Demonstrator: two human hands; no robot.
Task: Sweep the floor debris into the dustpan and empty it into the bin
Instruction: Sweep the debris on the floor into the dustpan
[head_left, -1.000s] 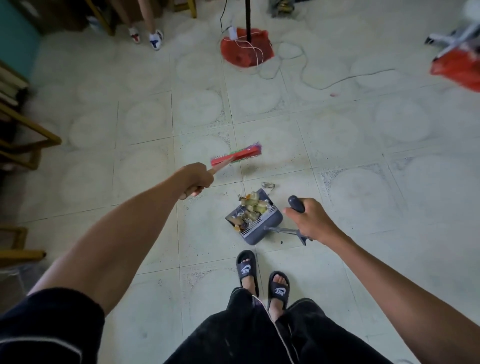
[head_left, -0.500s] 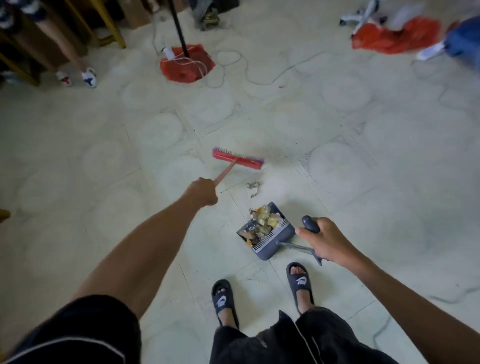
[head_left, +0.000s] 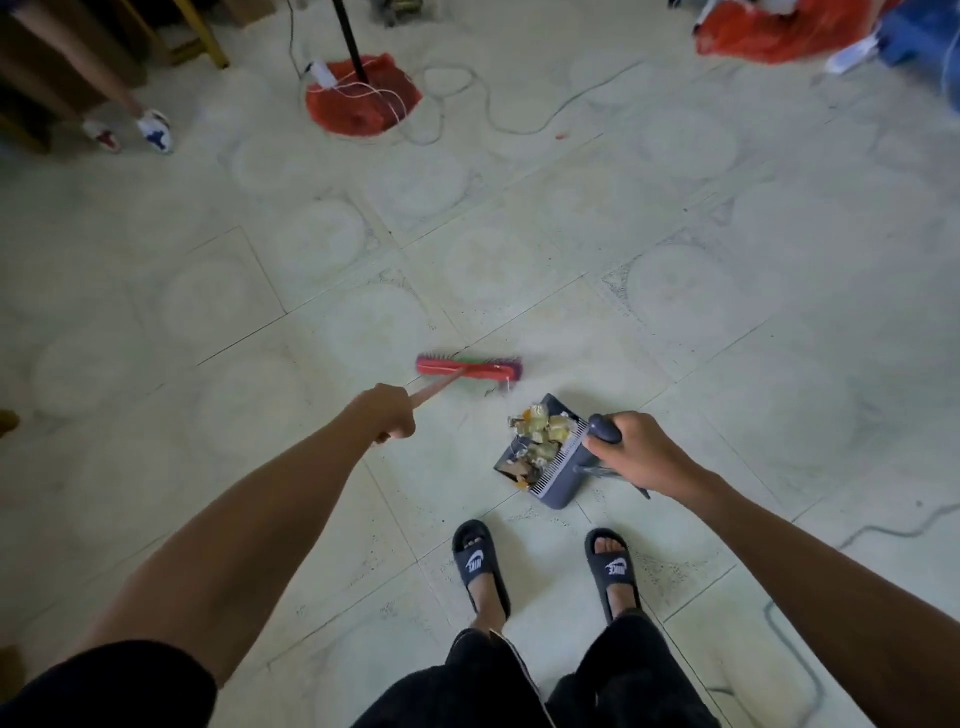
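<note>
My left hand (head_left: 387, 413) grips the pinkish handle of a red broom (head_left: 469, 368), whose head rests on the tiled floor just up and left of the dustpan. My right hand (head_left: 631, 449) holds the dark handle of a grey-blue dustpan (head_left: 558, 475) standing on the floor in front of my feet. Crumpled yellowish and foil-like debris (head_left: 537, 431) fills the pan. A small scrap lies at the broom head's right end, by the pan's mouth.
My sandalled feet (head_left: 480, 564) stand just behind the pan. A black pole on a red base (head_left: 361, 98) with white cables stands far ahead. Another person's feet (head_left: 132, 130) and wooden furniture are at far left. Red and blue bags (head_left: 779, 26) lie far right.
The broom head has come toward the dustpan and now lies level by its mouth. The loose scrap between broom and pan has been pushed closer. The view has swung, and my feet have spread.
</note>
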